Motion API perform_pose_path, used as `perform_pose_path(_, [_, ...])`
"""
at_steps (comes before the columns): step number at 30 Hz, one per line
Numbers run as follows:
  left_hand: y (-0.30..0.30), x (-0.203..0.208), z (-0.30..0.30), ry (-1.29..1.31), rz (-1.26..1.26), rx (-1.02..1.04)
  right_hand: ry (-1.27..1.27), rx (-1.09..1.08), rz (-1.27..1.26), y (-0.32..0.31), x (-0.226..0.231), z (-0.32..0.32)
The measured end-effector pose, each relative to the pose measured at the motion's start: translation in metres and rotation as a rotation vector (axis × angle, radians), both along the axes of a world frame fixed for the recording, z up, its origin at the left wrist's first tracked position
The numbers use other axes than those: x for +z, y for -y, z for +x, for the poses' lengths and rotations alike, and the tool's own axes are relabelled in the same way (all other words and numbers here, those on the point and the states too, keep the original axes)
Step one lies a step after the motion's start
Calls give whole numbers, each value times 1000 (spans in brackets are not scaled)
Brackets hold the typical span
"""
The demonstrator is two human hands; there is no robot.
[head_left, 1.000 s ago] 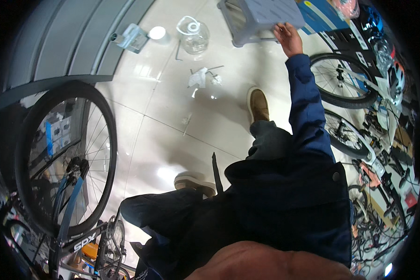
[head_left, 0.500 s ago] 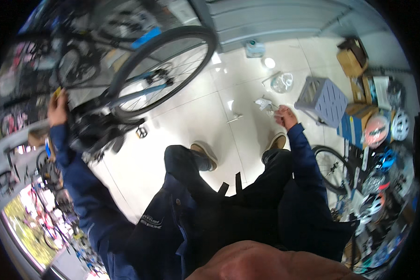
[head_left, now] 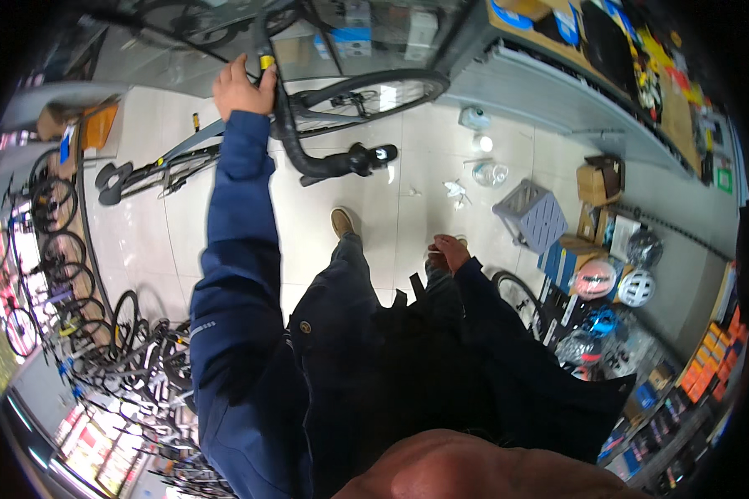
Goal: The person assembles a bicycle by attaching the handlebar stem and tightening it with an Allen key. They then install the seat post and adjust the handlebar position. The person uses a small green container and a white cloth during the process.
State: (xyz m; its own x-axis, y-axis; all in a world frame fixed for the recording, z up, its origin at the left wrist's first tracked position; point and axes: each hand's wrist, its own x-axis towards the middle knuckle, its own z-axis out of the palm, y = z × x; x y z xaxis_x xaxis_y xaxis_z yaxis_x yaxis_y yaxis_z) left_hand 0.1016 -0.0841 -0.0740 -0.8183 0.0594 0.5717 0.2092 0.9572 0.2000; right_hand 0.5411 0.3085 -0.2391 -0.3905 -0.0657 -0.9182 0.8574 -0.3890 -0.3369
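Observation:
My left hand [head_left: 245, 90], arm stretched forward, is closed on the black drop handlebar [head_left: 287, 133] of a bicycle, beside a yellow band [head_left: 266, 62]. The bicycle's front wheel [head_left: 408, 76] stretches off to the right. Its blue-and-black frame [head_left: 179, 156] and dark saddle [head_left: 111, 183] show at the left, partly behind my sleeve. Low in front of my right leg, my right hand [head_left: 451, 251] has its fingers curled. A thin pale edge shows by them, but what they hold, if anything, I cannot make out.
On the tiled floor ahead are a plastic jug [head_left: 475, 118], a clear container [head_left: 490, 173], crumpled white scraps [head_left: 455, 191] and a grey stool [head_left: 531, 218]. Boxes and helmets [head_left: 594, 279] crowd the right side. Rows of bicycles [head_left: 66, 249] stand left, and a workbench [head_left: 591, 71] is ahead right.
The handlebar has come into clear view under my left hand, and the bicycle sits differently in the picture as my view shifted. My right hand has drawn back from near the stool and scraps.

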Motion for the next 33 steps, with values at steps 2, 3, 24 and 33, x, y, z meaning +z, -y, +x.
perform_pose_path(2, [1, 1, 56, 279, 378, 208, -45, 2, -85, 2, 14, -3])
perform_pose_path(3, [-6, -2, 82, 451, 588, 319, 15, 0, -27, 5, 18, -8])
perform_pose_path(24, [-57, -20, 180, 747, 1117, 351, -29, 134, 69, -22, 78, 11])
perform_pose_path(33, [-32, -32, 164, 734, 939, 315, -26, 137, 159, -29, 73, 12])
